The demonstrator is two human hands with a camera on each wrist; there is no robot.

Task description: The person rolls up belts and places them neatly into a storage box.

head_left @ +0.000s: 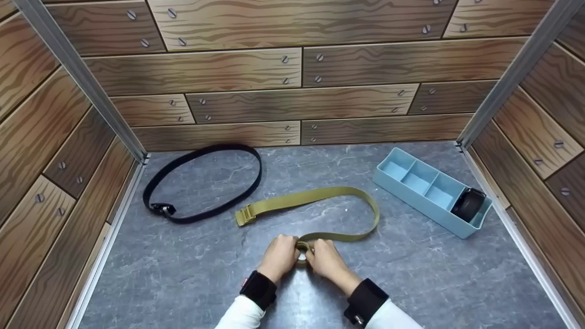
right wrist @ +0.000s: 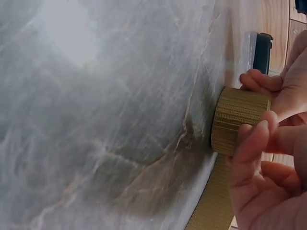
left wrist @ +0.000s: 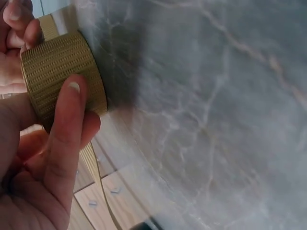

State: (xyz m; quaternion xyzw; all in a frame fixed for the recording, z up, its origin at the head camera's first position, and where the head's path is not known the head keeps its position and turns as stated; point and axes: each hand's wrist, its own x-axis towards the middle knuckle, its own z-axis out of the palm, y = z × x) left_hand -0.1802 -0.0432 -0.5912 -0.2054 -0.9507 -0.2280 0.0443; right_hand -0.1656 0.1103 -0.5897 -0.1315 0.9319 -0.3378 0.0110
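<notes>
An olive-yellow webbing belt [head_left: 320,195] curves across the floor, its matching buckle [head_left: 246,215] lying at the left end. The other end is wound into a small roll [left wrist: 60,72] between both hands. My left hand [head_left: 279,257] holds the roll from the left, fingertips against its outer wrap in the left wrist view. From the right, my right hand [head_left: 328,260] pinches the same roll [right wrist: 240,117] with thumb and fingers. In the head view the roll's centre is an open ring, partly covered by the hands.
A black belt [head_left: 208,217] lies in a wide loop at the back left. On the right stands a light blue box [head_left: 422,208] with several compartments; a rolled black belt [head_left: 468,204] sits in its nearest one. Wood-patterned walls [head_left: 256,68] enclose the grey marbled surface [head_left: 183,274].
</notes>
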